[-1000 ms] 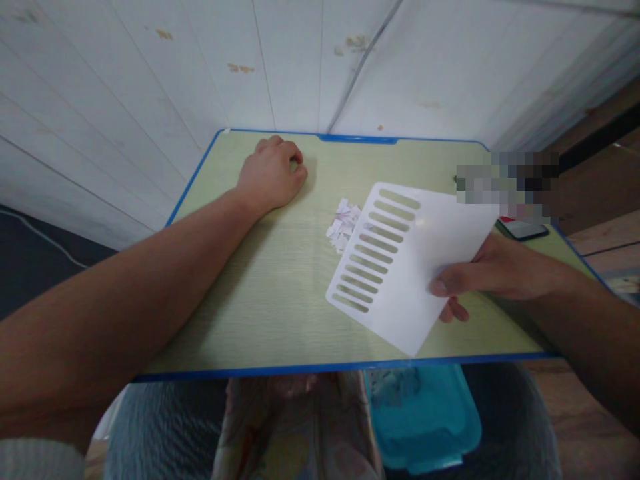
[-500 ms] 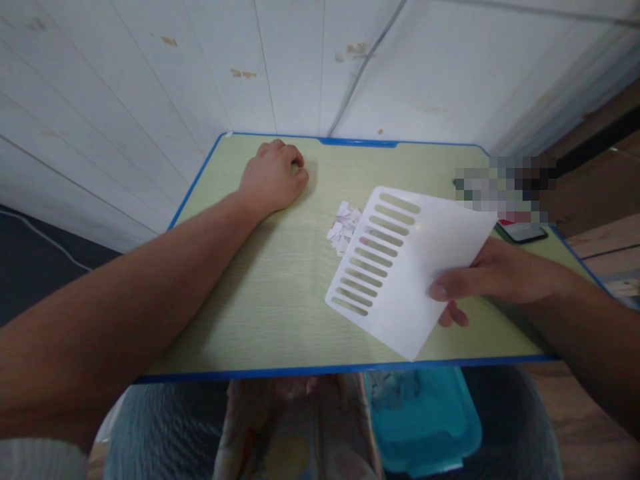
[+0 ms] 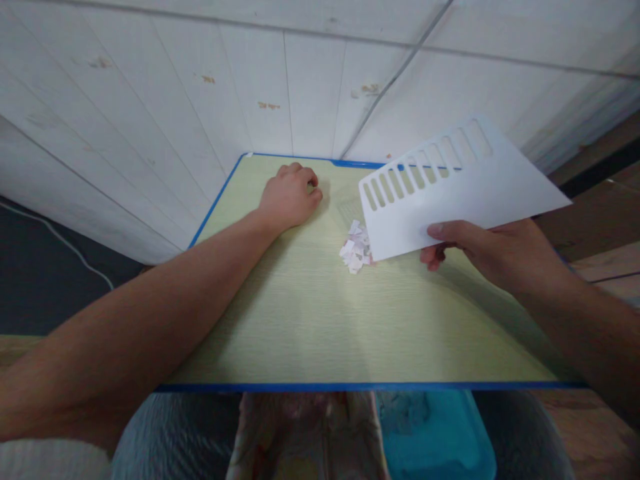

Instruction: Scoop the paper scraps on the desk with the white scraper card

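My left hand (image 3: 291, 195) rests on the table's far left part, fingers curled in, with a small gap between thumb and forefinger and nothing visible in it. Its underside is hidden. Between thumb and fingers my right hand (image 3: 480, 250) grips a white slotted plastic scraper (image 3: 425, 217) by its long plain edge. The scraper is tilted above the table, its row of slots facing the wall. A small heap of torn white paper scraps (image 3: 356, 252) lies on the table beside the scraper's left corner, which partly covers it.
The pale green table (image 3: 280, 320) has a blue rim and stands against a white plank wall (image 3: 190, 113). A grey cable (image 3: 390, 87) runs down the wall. Below the front edge, a turquoise plastic bin (image 3: 445, 433) with scraps in it sits by my right leg.
My right hand has turned the scraper, so its slots now point toward the wall, and raised it farther from the front edge. The view has tilted up; my left hand stays on the table.
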